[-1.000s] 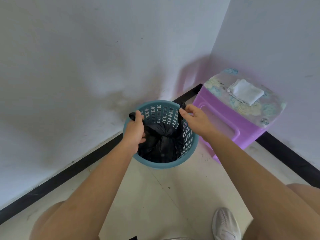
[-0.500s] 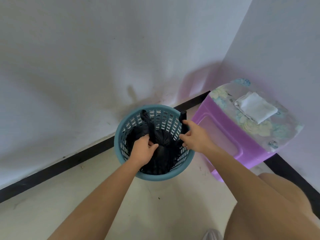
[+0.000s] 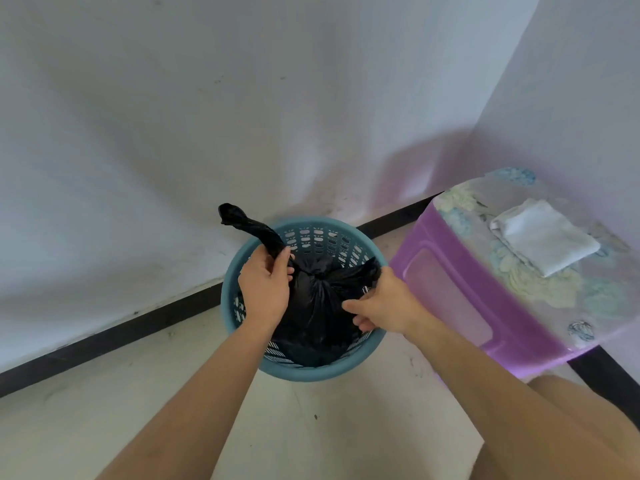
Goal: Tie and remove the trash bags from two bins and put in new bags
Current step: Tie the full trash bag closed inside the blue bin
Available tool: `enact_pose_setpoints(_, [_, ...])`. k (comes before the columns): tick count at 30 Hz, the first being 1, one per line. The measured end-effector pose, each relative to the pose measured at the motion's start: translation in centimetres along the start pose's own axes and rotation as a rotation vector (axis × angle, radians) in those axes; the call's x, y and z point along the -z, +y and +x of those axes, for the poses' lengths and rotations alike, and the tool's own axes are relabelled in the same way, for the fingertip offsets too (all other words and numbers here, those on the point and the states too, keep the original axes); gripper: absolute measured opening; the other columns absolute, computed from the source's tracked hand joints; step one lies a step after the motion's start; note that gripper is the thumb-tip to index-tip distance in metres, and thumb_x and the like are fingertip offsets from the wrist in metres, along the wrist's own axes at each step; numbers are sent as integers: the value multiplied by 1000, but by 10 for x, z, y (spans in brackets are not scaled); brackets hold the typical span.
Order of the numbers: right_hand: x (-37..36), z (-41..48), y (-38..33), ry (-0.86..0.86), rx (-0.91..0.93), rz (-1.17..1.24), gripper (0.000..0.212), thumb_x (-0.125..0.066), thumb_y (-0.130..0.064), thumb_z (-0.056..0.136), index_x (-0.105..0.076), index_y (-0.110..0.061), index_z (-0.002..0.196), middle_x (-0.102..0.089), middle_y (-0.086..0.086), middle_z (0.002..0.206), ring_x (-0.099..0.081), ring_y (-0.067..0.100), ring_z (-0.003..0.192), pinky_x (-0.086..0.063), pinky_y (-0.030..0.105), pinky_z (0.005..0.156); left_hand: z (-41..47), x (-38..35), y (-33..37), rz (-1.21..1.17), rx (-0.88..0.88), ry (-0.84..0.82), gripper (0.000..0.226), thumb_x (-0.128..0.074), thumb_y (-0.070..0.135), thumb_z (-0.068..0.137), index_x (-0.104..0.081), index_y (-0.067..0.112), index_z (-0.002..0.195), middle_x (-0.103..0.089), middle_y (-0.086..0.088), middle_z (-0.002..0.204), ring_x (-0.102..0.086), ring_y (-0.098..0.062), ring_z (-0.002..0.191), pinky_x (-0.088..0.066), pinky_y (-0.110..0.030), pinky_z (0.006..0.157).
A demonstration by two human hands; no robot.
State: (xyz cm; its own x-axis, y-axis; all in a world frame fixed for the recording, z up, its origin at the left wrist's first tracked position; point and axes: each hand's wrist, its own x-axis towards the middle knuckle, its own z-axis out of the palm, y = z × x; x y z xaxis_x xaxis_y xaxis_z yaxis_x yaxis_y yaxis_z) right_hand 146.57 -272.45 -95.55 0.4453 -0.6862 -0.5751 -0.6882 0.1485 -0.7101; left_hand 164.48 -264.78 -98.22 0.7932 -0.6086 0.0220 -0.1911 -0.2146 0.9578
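A round teal plastic bin (image 3: pixel 239 265) with a perforated wall stands on the floor in the room's corner. A black trash bag (image 3: pixel 318 306) fills it, its top gathered into a knot at the middle. My left hand (image 3: pixel 265 289) grips one twisted ear of the bag, whose end sticks up and left past the rim. My right hand (image 3: pixel 384 303) holds the other ear at the bin's right side. Only this one bin is in view.
A purple plastic stool (image 3: pixel 485 292) with a flowered top stands just right of the bin, a folded white cloth (image 3: pixel 543 237) on it. White walls with a black skirting (image 3: pixel 138 327) close the corner behind. My bare knee (image 3: pixel 571 410) is at lower right.
The bag's two ears were apart at the bin's rim; both hands crossed them over the middle. Now a knot sits at the bag's top and the ears are pulled outward.
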Motion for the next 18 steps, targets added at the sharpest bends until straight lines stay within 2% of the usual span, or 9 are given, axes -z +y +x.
enact_pose_setpoints(3, [14,-13,-13,-7,-22,-313,36,-72,-32,87,-59,0,99,-73,11,62,-73,23,57,-63,35,64,3,9,5,2,-1,23,13,-60,21,97,-63,30,89,-70,8,76,-65,-5,62,-59,-41,76])
enact_pose_setpoints(5, [23,-26,-20,66,-12,-466,39,-66,-39,91,-57,-2,85,-73,11,62,-71,22,53,-62,34,63,8,14,8,-14,5,59,10,-59,20,97,-65,24,90,-71,2,78,-65,-6,63,-60,-39,75])
enact_pose_setpoints(7, [26,-34,-25,146,19,-372,46,-69,-41,89,-48,-4,105,-71,11,73,-70,26,56,-60,36,57,14,18,10,-55,25,123,11,-59,20,97,-67,14,93,-72,-2,80,-66,-5,61,-60,-36,74])
enact_pose_setpoints(8, [25,-37,-28,213,53,-343,64,-72,-41,87,-38,-3,126,-67,8,77,-68,26,57,-57,36,53,16,19,11,-88,45,158,12,-59,21,97,-66,12,93,-72,-2,80,-66,-5,60,-60,-35,74])
enact_pose_setpoints(10, [18,-42,-34,377,183,-398,104,-72,-41,87,3,-9,152,-61,4,81,-62,23,63,-51,33,54,18,21,12,-153,86,211,13,-58,21,97,-65,14,89,-72,-1,79,-66,-6,60,-59,-34,74])
enact_pose_setpoints(11, [15,-46,-36,459,267,-412,108,-71,-41,88,12,-15,153,-62,4,88,-62,23,67,-51,34,58,19,21,13,-172,100,222,13,-58,21,97,-65,15,88,-72,-1,78,-66,-6,60,-59,-34,75])
enact_pose_setpoints(12, [11,-51,-41,538,359,-388,102,-70,-41,88,7,-20,152,-61,5,98,-63,24,71,-52,36,61,20,21,14,-181,108,224,13,-58,21,97,-65,15,88,-71,-2,78,-67,-7,60,-59,-34,75])
enact_pose_setpoints(14, [2,-59,-49,660,558,-317,71,-70,-38,89,-21,-25,139,-55,1,107,-64,23,78,-51,36,64,21,22,14,-193,116,219,12,-59,21,97,-65,15,88,-71,-2,78,-67,-8,60,-60,-35,77])
enact_pose_setpoints(18, [-31,-58,-56,598,778,-368,25,-67,-39,89,-60,-27,110,-49,-9,96,-62,19,78,-53,36,67,19,23,16,-216,120,215,13,-59,22,97,-65,18,86,-71,-2,78,-68,-9,63,-60,-37,77])
